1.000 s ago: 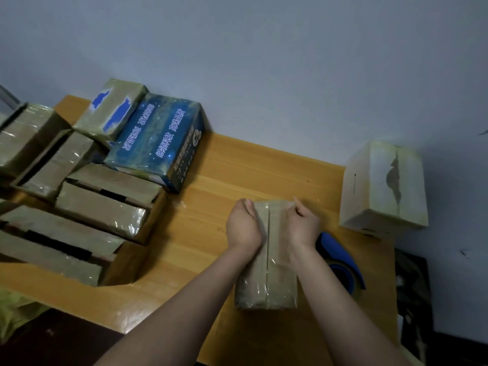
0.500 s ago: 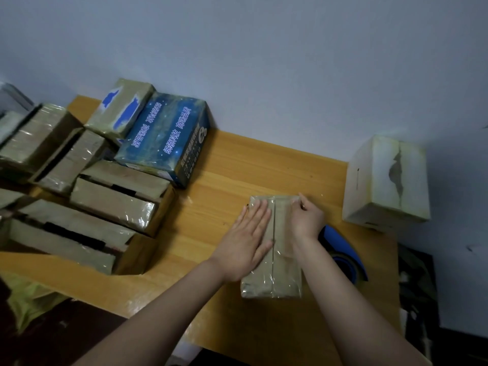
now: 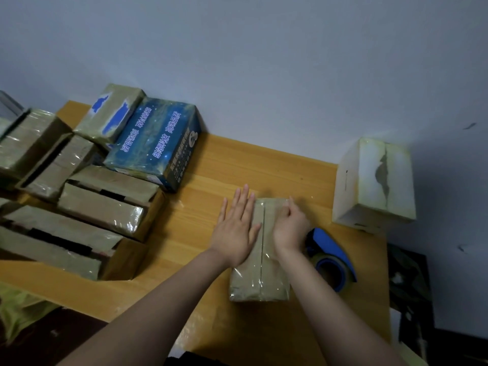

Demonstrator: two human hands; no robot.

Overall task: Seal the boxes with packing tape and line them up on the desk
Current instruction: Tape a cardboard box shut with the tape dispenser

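A small brown cardboard box [image 3: 260, 282] lies on the wooden desk [image 3: 216, 307], its top seam covered with clear tape. My left hand [image 3: 236, 231] lies flat with straight fingers on the left half of the box top, partly over the desk. My right hand [image 3: 289, 227] rests on the right half near the far end, fingers bent down over the edge. A blue tape dispenser [image 3: 332, 256] with a roll of clear tape sits just right of the box, touching my right wrist area.
Several brown boxes [image 3: 105, 204] with loose flaps crowd the desk's left side, beside a dark blue printed box [image 3: 155, 143]. A white box [image 3: 375, 186] stands at the desk's right rear corner. The wall runs close behind. Dark clutter lies past the right edge.
My left hand has opened flat and slid left and forward across the box top. My right hand has shifted slightly toward the far right edge. The view has tilted a little.
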